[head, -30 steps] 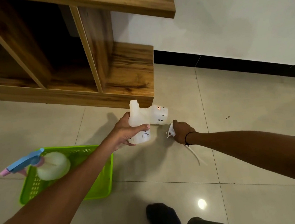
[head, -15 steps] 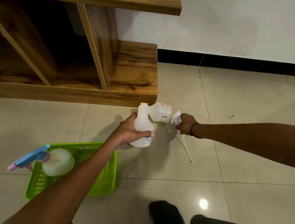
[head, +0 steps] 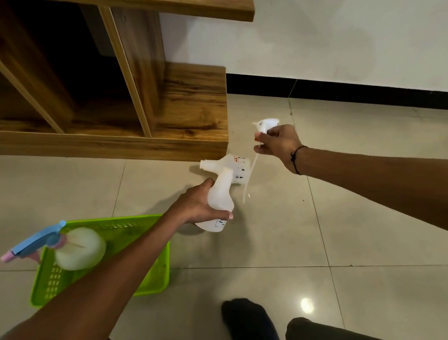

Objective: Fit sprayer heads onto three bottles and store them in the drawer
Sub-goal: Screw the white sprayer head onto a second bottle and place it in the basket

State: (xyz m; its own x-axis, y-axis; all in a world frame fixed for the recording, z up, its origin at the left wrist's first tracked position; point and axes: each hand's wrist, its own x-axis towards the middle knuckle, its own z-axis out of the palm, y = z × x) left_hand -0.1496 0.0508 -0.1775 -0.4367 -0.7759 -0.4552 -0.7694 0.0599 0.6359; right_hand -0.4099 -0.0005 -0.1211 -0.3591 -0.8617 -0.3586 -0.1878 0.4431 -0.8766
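Observation:
My left hand (head: 196, 206) grips a white translucent bottle (head: 219, 194) with an open neck, tilted up and to the left above the floor. Behind it a second white bottle (head: 240, 172) with printed marks lies on the tiles. My right hand (head: 277, 143) holds a white sprayer head (head: 265, 125) up in the air to the right of the bottles; its thin dip tube (head: 249, 179) hangs down past the lying bottle. A third bottle (head: 80, 248) with a blue and pink sprayer head (head: 33, 245) fitted lies in the green basket (head: 156, 278).
A wooden cabinet (head: 191, 113) with open compartments stands at the back left, its base step close to the bottles. A white wall with a black skirting (head: 346, 92) runs behind. My foot (head: 247, 322) and knee (head: 326, 334) are at the bottom edge on the tiled floor.
My right hand has lifted the sprayer head off the floor, up and to the right, with the tube trailing. My left hand has tilted the bottle's neck leftward.

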